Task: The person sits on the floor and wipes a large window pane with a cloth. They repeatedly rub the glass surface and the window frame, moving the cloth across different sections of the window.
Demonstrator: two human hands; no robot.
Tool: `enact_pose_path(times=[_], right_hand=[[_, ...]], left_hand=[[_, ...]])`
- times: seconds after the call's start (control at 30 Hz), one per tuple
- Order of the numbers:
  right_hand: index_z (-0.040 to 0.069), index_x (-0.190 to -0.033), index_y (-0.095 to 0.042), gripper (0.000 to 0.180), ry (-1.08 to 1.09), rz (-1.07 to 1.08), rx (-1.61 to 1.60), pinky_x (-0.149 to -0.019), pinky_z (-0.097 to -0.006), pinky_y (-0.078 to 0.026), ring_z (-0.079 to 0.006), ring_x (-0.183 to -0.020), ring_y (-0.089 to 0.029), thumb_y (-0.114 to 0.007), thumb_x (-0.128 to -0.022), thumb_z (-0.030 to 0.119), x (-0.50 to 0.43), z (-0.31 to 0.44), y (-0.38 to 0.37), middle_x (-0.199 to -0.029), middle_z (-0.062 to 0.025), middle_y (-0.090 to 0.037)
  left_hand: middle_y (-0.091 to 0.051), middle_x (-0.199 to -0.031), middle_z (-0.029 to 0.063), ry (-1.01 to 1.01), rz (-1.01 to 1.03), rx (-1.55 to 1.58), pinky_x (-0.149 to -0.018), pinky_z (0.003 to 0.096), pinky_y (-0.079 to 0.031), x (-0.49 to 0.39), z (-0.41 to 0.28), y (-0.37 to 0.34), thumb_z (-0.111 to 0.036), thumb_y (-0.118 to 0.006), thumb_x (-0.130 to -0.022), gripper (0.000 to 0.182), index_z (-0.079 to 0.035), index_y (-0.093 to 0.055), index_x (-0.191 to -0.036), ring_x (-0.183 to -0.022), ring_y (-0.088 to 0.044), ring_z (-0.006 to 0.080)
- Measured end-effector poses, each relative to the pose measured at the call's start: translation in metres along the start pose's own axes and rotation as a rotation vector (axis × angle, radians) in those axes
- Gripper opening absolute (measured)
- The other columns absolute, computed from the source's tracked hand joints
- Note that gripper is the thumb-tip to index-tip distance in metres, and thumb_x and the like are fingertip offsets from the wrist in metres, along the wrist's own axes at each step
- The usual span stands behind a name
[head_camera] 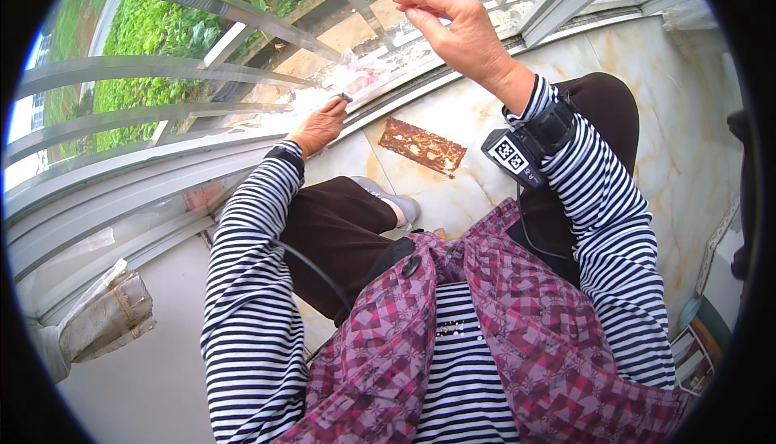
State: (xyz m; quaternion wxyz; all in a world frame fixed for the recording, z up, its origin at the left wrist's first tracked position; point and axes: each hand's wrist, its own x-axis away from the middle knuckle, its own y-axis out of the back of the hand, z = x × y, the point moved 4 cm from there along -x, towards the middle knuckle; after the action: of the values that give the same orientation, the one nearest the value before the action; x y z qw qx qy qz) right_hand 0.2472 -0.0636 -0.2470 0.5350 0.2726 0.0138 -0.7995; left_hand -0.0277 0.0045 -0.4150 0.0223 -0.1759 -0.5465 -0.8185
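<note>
My left hand (321, 125) is at the window sill, its fingers closed around a small dark item (346, 97) whose kind I cannot make out. Just beyond its fingertips lies crumpled, clear and pinkish thin plastic (364, 77), partly washed out by glare. Raised higher and to the right, my right hand (464, 37) has thumb and forefinger drawn close together in front of the window bars. Whether something fine is pinched between them is too small to tell. On the floor tiles between my legs lies a flat brown, mottled rectangular piece (422, 147).
Metal bars (200, 65) curve across the window, with greenery outside. The sliding window's track (412, 89) borders the marble-patterned floor (473, 104). A gathered curtain (109, 313) hangs at left. A device with printed codes (515, 156) is strapped to my right wrist, its cable trailing down.
</note>
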Motion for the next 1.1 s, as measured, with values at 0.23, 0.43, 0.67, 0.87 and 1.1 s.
enact_pose_path(times=[0.23,0.43,0.67,0.87,1.1], right_hand=[[0.0,-0.101,-0.07,0.019,-0.191,0.121,-0.163,-0.077,-0.0246,-0.051,-0.0117,-0.084,-0.065,-0.057,-0.09,0.008,0.003,-0.025,-0.005,-0.092,-0.0079,-0.071],[0.0,-0.094,-0.072,0.021,-0.378,0.205,-0.233,-0.069,-0.027,-0.051,-0.0143,-0.073,-0.066,-0.058,-0.084,0.012,0.024,-0.048,-0.032,-0.081,-0.011,-0.071],[-0.005,-0.099,-0.068,0.019,-0.483,0.312,-0.213,-0.079,-0.0255,-0.052,-0.0128,-0.083,-0.066,-0.057,-0.089,0.006,0.033,-0.046,-0.02,-0.088,-0.0101,-0.071],[0.0,-0.089,-0.072,0.023,-0.517,0.229,-0.215,-0.072,-0.0288,-0.052,-0.0163,-0.074,-0.068,-0.055,-0.079,0.011,0.047,-0.063,-0.008,-0.08,-0.0114,-0.072],[-0.004,-0.093,-0.07,0.021,-0.824,0.306,-0.39,-0.059,-0.0272,-0.053,-0.0154,-0.069,-0.066,-0.058,-0.081,0.01,0.074,-0.064,-0.033,-0.078,-0.0106,-0.07]], left_hand=[[-0.061,-0.09,0.0016,0.068,0.135,-0.138,-0.106,0.0302,-0.034,0.046,0.016,0.054,-0.012,-0.058,-0.071,0.011,-0.009,-0.068,-0.075,-0.108,-0.051,0.0197],[-0.058,-0.089,0.0025,-0.017,0.184,-0.096,-0.106,0.0316,-0.035,0.04,0.027,0.076,-0.013,-0.057,-0.071,0.008,-0.009,-0.064,-0.074,-0.108,-0.05,0.0201],[-0.055,-0.087,0.0031,-0.057,-0.115,-0.022,-0.102,0.0328,-0.035,-0.066,0.026,0.057,-0.015,-0.056,-0.069,0.006,-0.011,-0.061,-0.07,-0.103,-0.049,0.0218],[-0.056,-0.095,0.0036,-0.143,-0.121,0.026,-0.105,0.0334,-0.034,-0.073,0.041,0.082,-0.014,-0.056,-0.07,0.011,-0.009,-0.062,-0.078,-0.108,-0.048,0.022],[-0.053,-0.124,0.0046,-0.028,-0.207,-0.051,-0.111,0.0376,-0.03,-0.043,0.08,0.161,-0.017,-0.056,-0.075,0.034,-0.008,-0.061,-0.107,-0.122,-0.045,0.0199]])
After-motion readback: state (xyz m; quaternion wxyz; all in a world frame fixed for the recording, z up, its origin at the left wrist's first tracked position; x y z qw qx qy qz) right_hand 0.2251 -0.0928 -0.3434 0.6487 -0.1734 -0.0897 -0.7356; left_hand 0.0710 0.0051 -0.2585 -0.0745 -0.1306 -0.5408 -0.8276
